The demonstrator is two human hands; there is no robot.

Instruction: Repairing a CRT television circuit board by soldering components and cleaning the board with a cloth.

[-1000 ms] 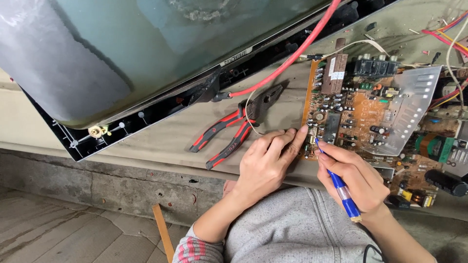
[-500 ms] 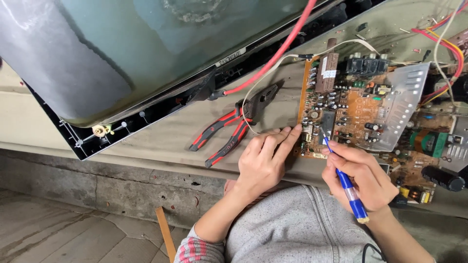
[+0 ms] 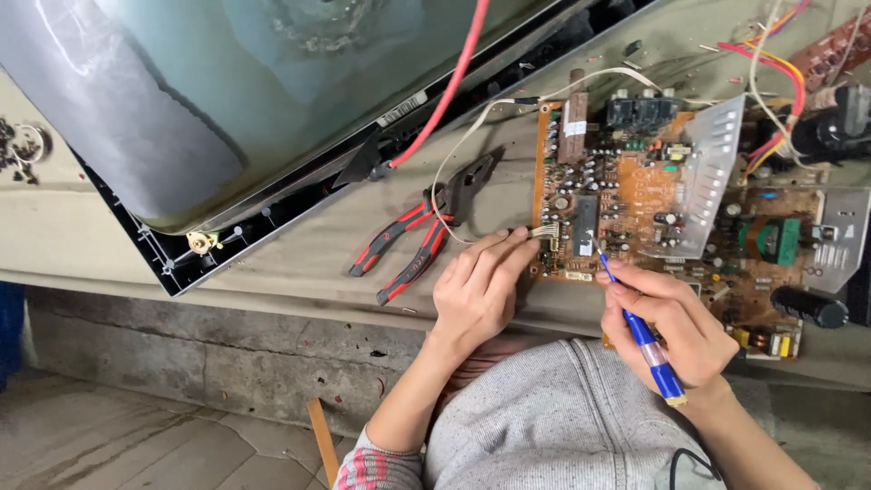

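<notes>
An orange circuit board crowded with components lies on the worn bench. My left hand rests at the board's near left edge, its fingertips pinching a small white wire connector. My right hand grips a blue-handled tool like a pen, its thin tip touching the board near a black chip. A silver finned heat sink stands on the board to the right.
Red-and-black pliers lie left of the board. A large picture tube in a black frame fills the upper left, with a red cable running from it. Loose coloured wires and a second board sit at right.
The view has shifted slightly. My left fingers have slid right to the board's edge onto the connector; the tool tip stays at the board.
</notes>
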